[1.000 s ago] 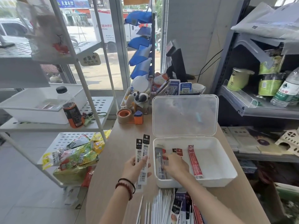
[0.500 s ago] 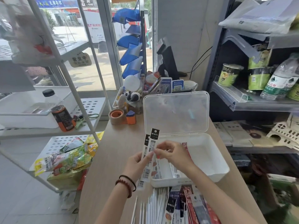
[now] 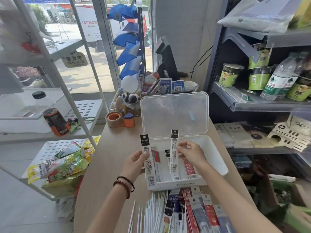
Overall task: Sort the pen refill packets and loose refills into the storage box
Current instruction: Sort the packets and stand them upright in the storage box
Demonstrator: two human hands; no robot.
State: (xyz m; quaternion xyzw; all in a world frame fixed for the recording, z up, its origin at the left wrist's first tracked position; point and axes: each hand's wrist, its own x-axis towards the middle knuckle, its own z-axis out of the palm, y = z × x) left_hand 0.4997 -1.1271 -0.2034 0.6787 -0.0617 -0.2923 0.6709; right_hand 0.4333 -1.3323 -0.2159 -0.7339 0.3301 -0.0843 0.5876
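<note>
Holding a black-topped refill packet in each hand over the open storage box (image 3: 176, 184)

Fingers of the left hand (image 3: 134, 163) pinch the left packet (image 3: 146, 153) at the box's left edge; those of the right hand (image 3: 191, 154) pinch the right packet (image 3: 174, 148) upright above the inside, probably to compare labels before slotting them in (print's too blurry to read). The loose refills (image 3: 154, 213) and packet pile (image 3: 200, 215) wait on the desk (image 3: 104, 165) just in front.

storage box (image 3: 217, 158) white plastic, lid frosted clear | refill packets (image 3: 195, 214) glossy film | counter (image 3: 107, 165) matt wood-grain
</note>
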